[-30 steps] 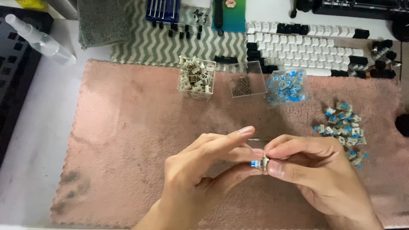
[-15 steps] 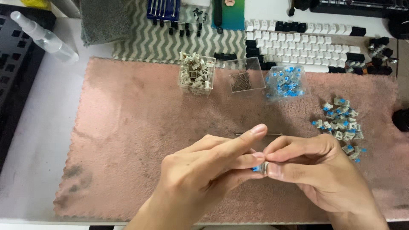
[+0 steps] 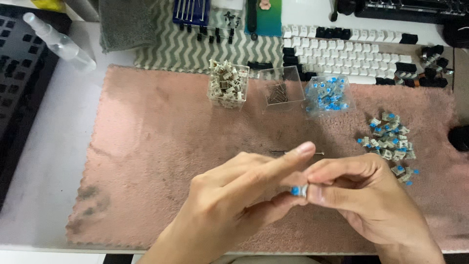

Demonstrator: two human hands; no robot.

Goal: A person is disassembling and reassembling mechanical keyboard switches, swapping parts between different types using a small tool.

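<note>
Pale bench, covered at centre by a pink fuzzy mat, with a grey-and-white zigzag cloth laid at the far edge. Along the far side of the mat, three clear square boxes in a row: left box heaped with beige switch parts, middle box with thin dark metal bits, right box with blue pieces. Far beyond, a blue case and a green package. Far left, a clear spray bottle lying tilted beside a dark perforated panel.

Left hand and right hand meeting near the middle of the mat, forefingers stretched toward each other, thumbs underneath. Fingers of both narrowed around a small blue-and-white switch, held just above the mat.

Just behind the hands, a thin metal tool lying flat. To the right, a loose pile of blue-stemmed switches. Far right, rows of white and black keycaps, partly blocking the mat's far edge.
</note>
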